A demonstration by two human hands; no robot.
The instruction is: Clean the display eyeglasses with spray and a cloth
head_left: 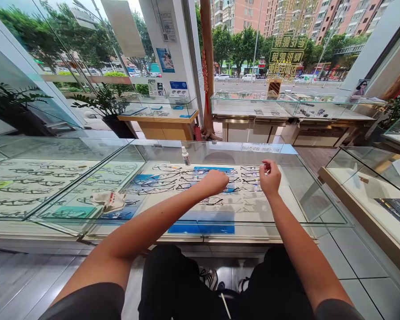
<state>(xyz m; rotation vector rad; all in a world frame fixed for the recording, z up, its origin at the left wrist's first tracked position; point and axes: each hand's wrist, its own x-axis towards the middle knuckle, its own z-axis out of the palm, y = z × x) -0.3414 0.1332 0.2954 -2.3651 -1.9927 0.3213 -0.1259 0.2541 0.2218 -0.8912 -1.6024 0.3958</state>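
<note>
My left hand (216,182) is closed above the middle of the glass display counter (270,218), back of the hand up. Its fingertips are hidden, so what they hold, if anything, does not show. Rows of eyeglasses (166,183) lie to its left, and one pair of glasses (213,202) lies just nearer to me. My right hand (270,178) is beside a short column of glasses (250,181), at their right ends. Its fingers are loosely bent and apart, with nothing visible in them.
A small white spray bottle (186,156) stands toward the counter's far side. A pale cloth (109,201) lies at the left. Blue mats (216,224) show through the glass. More display cases (253,106) stand by the window, and another case (370,186) is at the right.
</note>
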